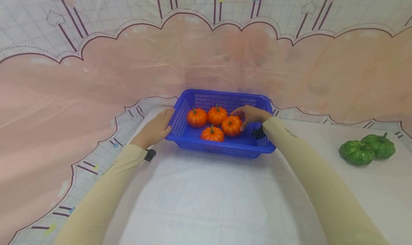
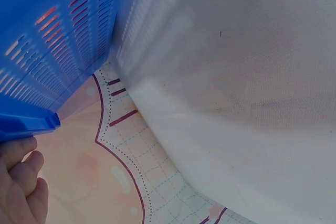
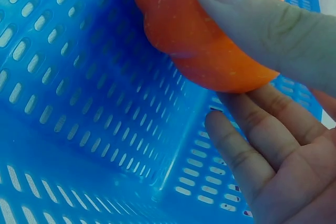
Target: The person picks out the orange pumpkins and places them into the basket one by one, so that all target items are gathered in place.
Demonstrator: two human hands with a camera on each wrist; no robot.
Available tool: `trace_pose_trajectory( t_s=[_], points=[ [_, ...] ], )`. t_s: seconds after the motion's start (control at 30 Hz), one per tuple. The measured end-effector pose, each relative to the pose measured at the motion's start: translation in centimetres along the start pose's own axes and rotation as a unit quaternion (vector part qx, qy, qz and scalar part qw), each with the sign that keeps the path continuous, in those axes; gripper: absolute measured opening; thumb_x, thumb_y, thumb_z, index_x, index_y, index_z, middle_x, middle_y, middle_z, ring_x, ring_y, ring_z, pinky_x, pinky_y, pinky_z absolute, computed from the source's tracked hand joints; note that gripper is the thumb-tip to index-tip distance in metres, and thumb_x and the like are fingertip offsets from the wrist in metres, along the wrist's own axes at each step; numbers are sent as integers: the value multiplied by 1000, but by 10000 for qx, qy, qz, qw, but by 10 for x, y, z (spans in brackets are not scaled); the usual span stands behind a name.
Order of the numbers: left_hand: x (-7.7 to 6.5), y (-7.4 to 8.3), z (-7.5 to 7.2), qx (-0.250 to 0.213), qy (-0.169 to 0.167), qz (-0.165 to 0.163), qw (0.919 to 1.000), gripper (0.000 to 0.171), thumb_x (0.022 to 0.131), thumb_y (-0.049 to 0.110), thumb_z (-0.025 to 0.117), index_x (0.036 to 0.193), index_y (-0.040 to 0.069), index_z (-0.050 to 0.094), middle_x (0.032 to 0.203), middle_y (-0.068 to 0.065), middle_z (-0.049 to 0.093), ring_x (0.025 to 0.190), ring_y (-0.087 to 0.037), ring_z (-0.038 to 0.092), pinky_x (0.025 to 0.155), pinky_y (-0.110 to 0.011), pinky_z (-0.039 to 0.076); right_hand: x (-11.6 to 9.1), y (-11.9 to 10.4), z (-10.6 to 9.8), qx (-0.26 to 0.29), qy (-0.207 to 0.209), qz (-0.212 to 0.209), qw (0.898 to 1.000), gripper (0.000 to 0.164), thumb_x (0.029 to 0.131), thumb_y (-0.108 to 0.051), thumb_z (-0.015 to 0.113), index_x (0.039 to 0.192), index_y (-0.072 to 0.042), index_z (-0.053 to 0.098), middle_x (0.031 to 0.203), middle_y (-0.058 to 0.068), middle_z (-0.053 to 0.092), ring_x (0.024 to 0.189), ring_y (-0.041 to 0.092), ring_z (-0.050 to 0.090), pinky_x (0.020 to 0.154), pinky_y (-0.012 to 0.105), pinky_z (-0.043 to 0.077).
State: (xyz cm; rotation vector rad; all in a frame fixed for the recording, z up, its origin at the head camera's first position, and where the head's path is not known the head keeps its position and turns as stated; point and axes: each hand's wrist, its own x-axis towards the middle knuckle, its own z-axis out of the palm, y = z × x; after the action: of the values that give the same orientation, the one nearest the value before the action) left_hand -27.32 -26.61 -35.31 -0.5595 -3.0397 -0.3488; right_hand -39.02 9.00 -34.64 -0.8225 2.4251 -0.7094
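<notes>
A blue plastic basket (image 1: 222,146) with slotted sides holds several glossy orange pumpkins, among them one at the left (image 1: 197,117), one at the back (image 1: 217,115) and one at the front (image 1: 212,134). My right hand (image 1: 252,115) reaches inside and grips the rightmost pumpkin (image 1: 231,126). In the right wrist view the thumb lies across this pumpkin (image 3: 210,51), with fingers beneath its other side. At the basket's left rim, my left hand (image 1: 155,128) rests with its fingers extended along the edge. The left wrist view shows fingertips (image 2: 26,156) right at the rim.
Two green pumpkins (image 1: 357,152) sit side by side on the white tabletop (image 1: 209,202), far to the right of the basket. Behind the table hangs a pink and white patterned cloth (image 1: 206,59), close to the basket's back edge.
</notes>
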Motion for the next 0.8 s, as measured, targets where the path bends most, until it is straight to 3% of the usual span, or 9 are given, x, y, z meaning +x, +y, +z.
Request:
trace_pose_trajectory(
  t_s=[0.23,0.57,0.8],
  points=[
    [2,1,0,-42,-30,34,10000,65,93,17,40,148,-5,12,155,-22,16,144,-39,14,120,-49,13,-1,2,2,178,-180,-87,9996,67,73,1,74,135,1,47,141,23,46,132,38,42,111,47,34],
    [0,3,-2,-17,-30,14,10000,65,93,16,40,148,-6,12,155,-23,17,144,-39,14,120,-49,13,1,0,3,677,-185,330,9970,54,76,5,71,122,2,45,142,25,44,135,39,39,109,47,37],
    [-2,3,-2,-6,-54,-42,10000,65,93,17,40,148,-5,12,155,-22,16,145,-38,14,120,-48,13,3,2,3,729,-243,232,9968,53,77,5,70,125,5,48,141,25,45,134,38,41,108,46,39]
  ],
)
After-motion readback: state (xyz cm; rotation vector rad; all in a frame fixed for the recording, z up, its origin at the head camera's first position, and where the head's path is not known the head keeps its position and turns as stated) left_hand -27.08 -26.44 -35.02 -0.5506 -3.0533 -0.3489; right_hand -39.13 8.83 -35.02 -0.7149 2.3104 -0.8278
